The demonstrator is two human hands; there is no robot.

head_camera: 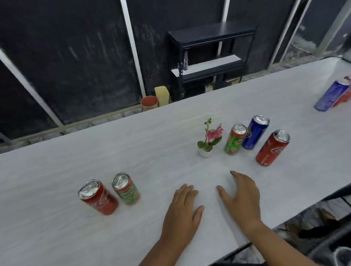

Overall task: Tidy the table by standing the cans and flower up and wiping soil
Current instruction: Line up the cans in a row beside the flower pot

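My left hand point(182, 206) and right hand point(241, 198) lie flat on the white counter point(53, 232), each grip wide and empty. I judge nothing needs holding: the pink potted flower point(208, 140) ahead and the red metal cola can point(98, 197) leftward stand upright.

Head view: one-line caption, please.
Left hand and right hand rest open on the table; five near cans and flower stand upright.

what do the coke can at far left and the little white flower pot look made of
Coke can: metal, likely aluminium; shiny silver lid with pull tab, glossy printed wall. Flower pot: smooth white, ceramic or plastic; cannot tell which.
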